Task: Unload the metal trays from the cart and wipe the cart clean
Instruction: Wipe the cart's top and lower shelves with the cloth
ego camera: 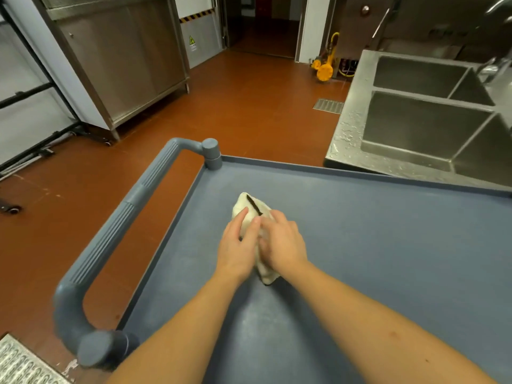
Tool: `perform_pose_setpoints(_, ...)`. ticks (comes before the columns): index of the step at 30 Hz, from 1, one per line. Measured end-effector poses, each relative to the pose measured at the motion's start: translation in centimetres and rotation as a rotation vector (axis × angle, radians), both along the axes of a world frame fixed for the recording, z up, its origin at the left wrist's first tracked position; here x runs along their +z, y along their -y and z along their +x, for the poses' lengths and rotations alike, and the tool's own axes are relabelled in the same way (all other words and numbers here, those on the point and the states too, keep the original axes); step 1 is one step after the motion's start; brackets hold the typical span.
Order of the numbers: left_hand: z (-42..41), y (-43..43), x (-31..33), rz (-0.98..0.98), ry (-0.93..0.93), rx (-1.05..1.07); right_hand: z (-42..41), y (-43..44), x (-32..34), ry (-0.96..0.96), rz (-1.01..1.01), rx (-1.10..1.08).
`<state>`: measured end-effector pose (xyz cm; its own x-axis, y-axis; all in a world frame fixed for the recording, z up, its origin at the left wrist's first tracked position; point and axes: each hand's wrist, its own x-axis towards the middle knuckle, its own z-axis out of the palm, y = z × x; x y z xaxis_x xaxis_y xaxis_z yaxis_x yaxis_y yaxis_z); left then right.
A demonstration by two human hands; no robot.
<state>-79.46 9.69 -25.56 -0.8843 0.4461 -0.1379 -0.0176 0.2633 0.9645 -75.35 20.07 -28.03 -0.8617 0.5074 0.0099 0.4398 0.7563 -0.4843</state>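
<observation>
Grey plastic formed the cart (pixel 374 245), and no metal trays were visible on its top; unloading was judged complete and wiping was the step in hand. The cart handle (pixel 124 217) ran along the left edge, and a steel sink (pixel 354 128) stood just beyond the far right edge.

The cloth (pixel 249 206), pale and bunched, lay on the cart top, nearer the handle side than the sink side. Its long axis ran away from the person, tilted slightly toward the handle. Most of the bare cart top lay to the right of the cloth, so the next stroke would probably have to travel that way.

The left hand (pixel 237 245) rested on the cloth with its fingers straight, pressing down. The right hand (pixel 285 242) lay touching it, fingers bent over the cloth; whether they pinched it could not be determined. The cloth lay directly under both hands, its ends showing beyond the fingertips and beside the wrists.
</observation>
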Motion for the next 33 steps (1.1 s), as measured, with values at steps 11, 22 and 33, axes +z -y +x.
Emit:
perform_pose_setpoints(11,13.5,-2.2,1.1,-0.005,-0.035,-0.231,18.5,-7.8,1.2,-0.002,-0.011,-0.273)
perform_pose_setpoints(22,18.8,5.9,-0.2,-0.044,-0.119,-0.067,19.9,4.5,0.7,0.080,0.111,0.018)
perform_pose_setpoints(33,20.2,6.4,-3.9,-0.157,-0.387,0.001,19.8,3.3,0.7,0.080,0.055,0.006)
